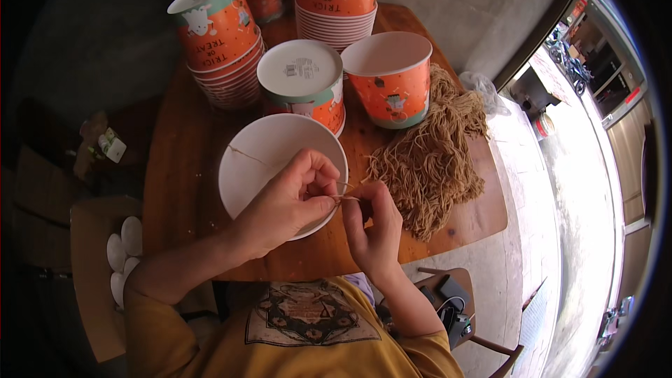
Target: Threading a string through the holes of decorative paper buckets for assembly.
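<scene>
A paper bucket with a white inside (240,180) stands in front of me, its mouth facing up. A thin tan twine (347,198) is pinched between my two hands at the bucket's right rim, and a loop of it shows there. My left hand (297,192) reaches over the bucket's mouth with thumb and fingers closed on the twine. Just right of the rim, my right hand (374,227) pinches the same twine with bent fingers. Another strand (246,155) lies across the far left inside of the bucket. Whether the twine is knotted or passes through the bucket's wall, I cannot tell.
Right of the bucket lies a heap of brown twine (434,164). Behind stand an upright orange bucket (388,87), an upturned one (301,73) and nested stacks (220,35) on the wooden table (185,203). A cardboard box (94,294) with white round items sits lower left; a chair (490,350) lower right.
</scene>
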`<state>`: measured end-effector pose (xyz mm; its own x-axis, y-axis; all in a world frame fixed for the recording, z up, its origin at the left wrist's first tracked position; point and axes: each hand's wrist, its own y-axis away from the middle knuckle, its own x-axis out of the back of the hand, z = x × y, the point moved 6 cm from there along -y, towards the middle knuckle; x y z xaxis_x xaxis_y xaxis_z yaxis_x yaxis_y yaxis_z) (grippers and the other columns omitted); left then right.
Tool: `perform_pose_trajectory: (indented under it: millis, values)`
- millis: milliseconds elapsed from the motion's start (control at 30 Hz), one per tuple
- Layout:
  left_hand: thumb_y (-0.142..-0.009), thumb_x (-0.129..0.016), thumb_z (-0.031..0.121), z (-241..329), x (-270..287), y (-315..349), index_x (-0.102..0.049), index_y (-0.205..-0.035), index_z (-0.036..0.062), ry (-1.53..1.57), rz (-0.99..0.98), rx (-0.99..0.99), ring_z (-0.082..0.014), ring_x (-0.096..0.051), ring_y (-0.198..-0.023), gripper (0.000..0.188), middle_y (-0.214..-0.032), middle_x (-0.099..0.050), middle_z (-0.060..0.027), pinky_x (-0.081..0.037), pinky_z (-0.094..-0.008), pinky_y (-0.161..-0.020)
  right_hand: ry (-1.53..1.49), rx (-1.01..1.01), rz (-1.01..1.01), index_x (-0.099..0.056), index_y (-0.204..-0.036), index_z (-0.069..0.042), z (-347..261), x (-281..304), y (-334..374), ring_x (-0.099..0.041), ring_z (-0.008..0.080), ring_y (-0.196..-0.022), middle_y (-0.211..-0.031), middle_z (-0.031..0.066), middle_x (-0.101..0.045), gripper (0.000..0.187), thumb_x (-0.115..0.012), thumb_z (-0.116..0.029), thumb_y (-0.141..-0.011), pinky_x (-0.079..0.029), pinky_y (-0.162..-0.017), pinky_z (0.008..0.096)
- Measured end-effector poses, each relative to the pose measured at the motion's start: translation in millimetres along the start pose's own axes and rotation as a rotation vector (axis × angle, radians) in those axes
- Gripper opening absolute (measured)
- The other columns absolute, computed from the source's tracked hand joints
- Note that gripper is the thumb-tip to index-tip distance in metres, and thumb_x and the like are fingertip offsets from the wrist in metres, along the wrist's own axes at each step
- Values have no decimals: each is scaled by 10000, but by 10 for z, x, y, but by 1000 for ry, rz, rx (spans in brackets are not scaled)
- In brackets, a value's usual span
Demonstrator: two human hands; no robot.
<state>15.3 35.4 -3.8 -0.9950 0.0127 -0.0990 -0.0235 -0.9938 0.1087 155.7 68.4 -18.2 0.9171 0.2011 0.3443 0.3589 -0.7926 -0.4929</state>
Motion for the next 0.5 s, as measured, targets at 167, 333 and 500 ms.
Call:
perform_pose_trajectory:
  millis: [167,333,500]
  values:
    - [-894,-617,2,-26,30,-24,-493,-1114,50,41,-10,47,-99,-560,-932,258,-979,-568,-28,-466,-256,-882,-109,-167,-35,-543,-953,-30,100,-12,17,-606,169,-627,-770,85,-595,116,-643,-69,-909,-484,-586,276]
    - [-886,-636,27,-138,92,-53,-514,-1109,40,211,-29,145,-120,-575,-950,254,-1019,-588,-49,-473,-267,-885,-258,-282,-63,-547,-969,-37,187,-24,37,-577,109,-599,-726,51,-588,134,-659,-66,-902,-467,-572,247]
    - [-894,-610,-4,-191,94,-59,-516,-1121,45,344,-39,241,-140,-606,-982,251,-1042,-601,-70,-494,-282,-906,-166,-198,-58,-597,-1032,-42,70,114,-26,-583,93,-607,-737,44,-605,165,-673,-41,-886,-472,-568,231]
